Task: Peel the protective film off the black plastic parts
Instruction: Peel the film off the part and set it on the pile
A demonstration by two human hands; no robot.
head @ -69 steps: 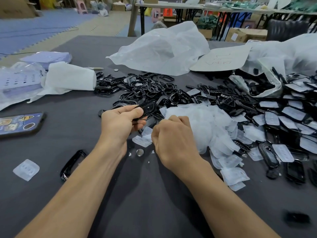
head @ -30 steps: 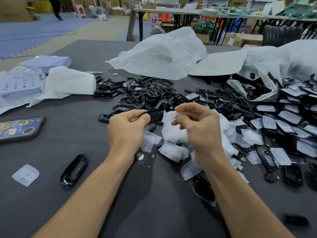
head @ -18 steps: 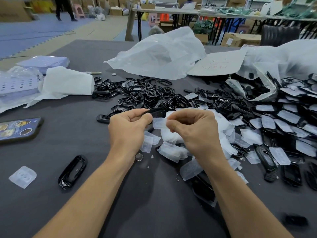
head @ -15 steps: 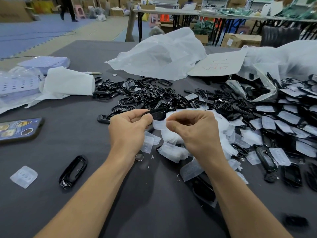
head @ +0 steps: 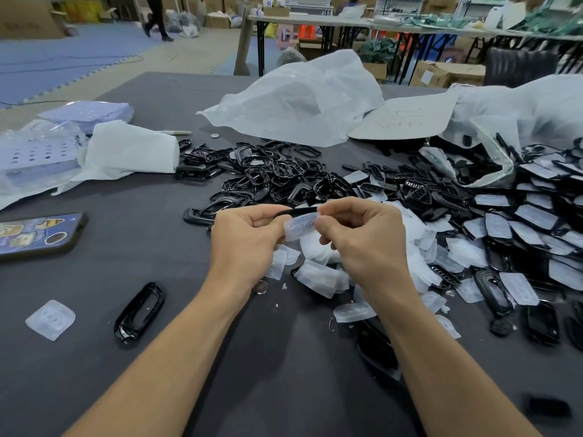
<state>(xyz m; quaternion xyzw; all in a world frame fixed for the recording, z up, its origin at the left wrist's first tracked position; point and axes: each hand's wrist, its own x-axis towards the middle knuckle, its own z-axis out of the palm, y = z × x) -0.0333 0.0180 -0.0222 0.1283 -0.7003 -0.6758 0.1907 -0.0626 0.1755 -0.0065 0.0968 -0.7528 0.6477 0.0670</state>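
Thumb and forefinger of your right hand [head: 366,244] pinch a clear film [head: 299,228] just under the thin black part [head: 299,211], which your left hand [head: 246,244] grips by its other end. Beneath your fingers [head: 340,206] lie loose films [head: 318,274]; beyond them a heap of black parts [head: 277,178] lies on the grey table [head: 126,247].

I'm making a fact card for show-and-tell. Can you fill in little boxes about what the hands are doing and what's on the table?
left hand: grips a thin black part
right hand: pinches the clear film beside that part
under the hands: heap of loose films
far right: covered parts, film on top
left edge: phone
surface: grey table
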